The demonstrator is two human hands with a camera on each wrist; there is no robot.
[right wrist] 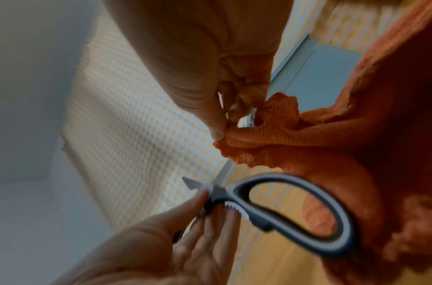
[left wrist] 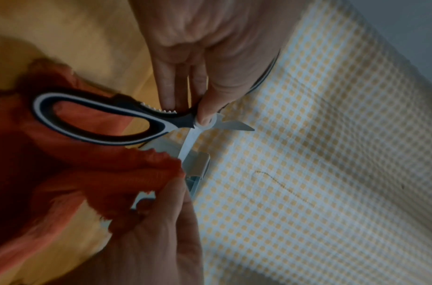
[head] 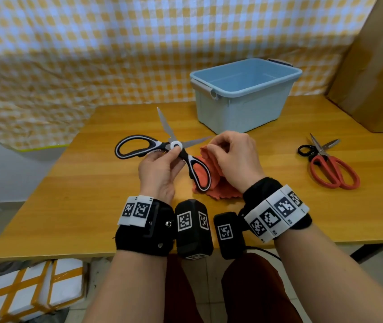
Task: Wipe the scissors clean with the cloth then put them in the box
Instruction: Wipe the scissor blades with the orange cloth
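Above wooden table (head: 92, 183): steel-bladed, loop-handled scissors (head: 174, 145); crumpled waffle-weave cloth (head: 218, 183)

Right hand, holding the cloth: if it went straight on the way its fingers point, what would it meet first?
Probably the near blade of the black-and-white scissors, which the left hand holds open. The right hand pinches the cloth just beside that blade; depth is unclear.
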